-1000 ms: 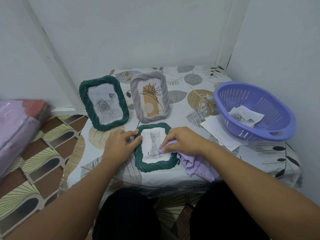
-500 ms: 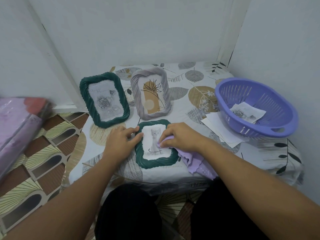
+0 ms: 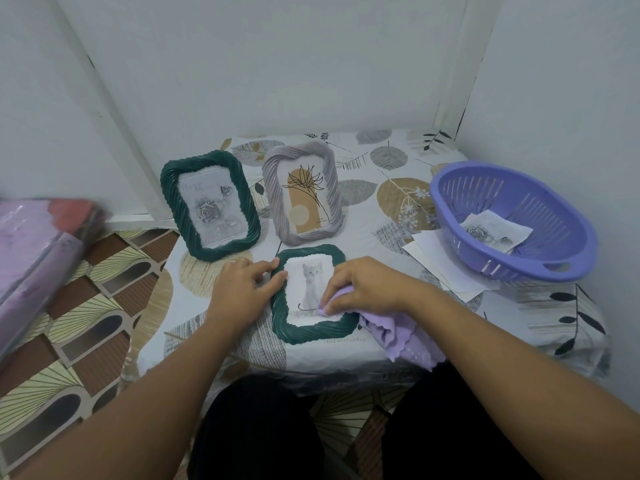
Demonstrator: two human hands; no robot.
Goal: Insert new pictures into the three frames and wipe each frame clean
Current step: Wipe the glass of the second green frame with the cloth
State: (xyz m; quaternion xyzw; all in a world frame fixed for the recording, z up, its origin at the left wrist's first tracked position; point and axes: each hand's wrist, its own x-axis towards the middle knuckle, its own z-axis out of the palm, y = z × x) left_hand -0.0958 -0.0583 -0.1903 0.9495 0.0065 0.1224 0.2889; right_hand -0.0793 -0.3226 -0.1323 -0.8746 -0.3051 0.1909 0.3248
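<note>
A small green frame (image 3: 304, 332) with a cat picture lies flat near the table's front edge. My left hand (image 3: 242, 289) presses on its left rim, fingers spread over the edge. My right hand (image 3: 367, 285) holds a bunched purple cloth (image 3: 398, 336) against the lower right of the glass; the cloth trails off the frame to the right. Behind stand a larger green frame (image 3: 173, 188) with a rose picture and a grey frame (image 3: 273, 188) with a plant drawing, both upright.
A purple basket (image 3: 568, 251) at the right holds a rose print (image 3: 495, 232); white sheets (image 3: 436, 261) lie under its left side. The table (image 3: 381, 202) sits in a wall corner. A pink wrapped bundle (image 3: 38, 251) lies on the patterned floor at left.
My right hand has slid the cloth down over the cat picture toward the frame's lower right. The left hand stays on the left rim. The camera shifted slightly.
</note>
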